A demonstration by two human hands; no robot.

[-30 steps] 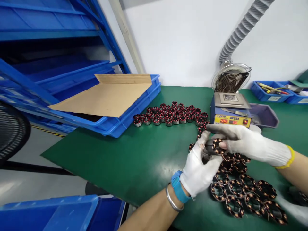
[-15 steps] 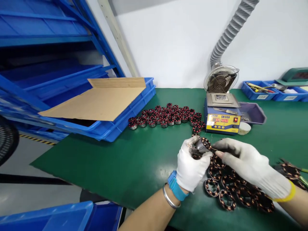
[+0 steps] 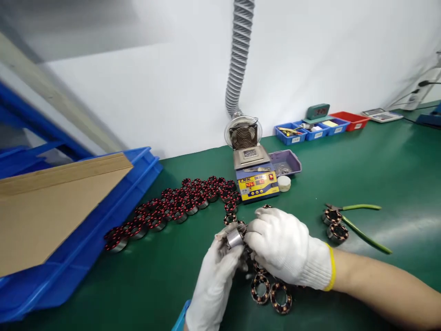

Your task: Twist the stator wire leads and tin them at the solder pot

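My left hand (image 3: 215,276), in a white glove, grips a silver metal ring core (image 3: 234,238) with windings on its right end. Against that wound end, the fingers of my right hand (image 3: 275,243), also gloved, are pressed together; what they pinch is hidden behind the glove. Below and partly under my hands lie several copper-wound cores (image 3: 261,288). Many cores with red windings (image 3: 179,202) stand in a cluster to the left. Behind my hands sits a yellow and blue heating unit (image 3: 258,184) with a lit red display.
At the left is a blue crate (image 3: 138,177) with cardboard (image 3: 69,202) on it. Green-handled pliers (image 3: 365,236) lie beside two cores (image 3: 337,233) at the right. A purple tray (image 3: 292,163), white round pad (image 3: 284,183) and small blue bins (image 3: 315,134) stand farther back.
The head view has swung to the right, showing more of the table there. My right hand has closed in over the wound end of the held core and turned its back to the camera.
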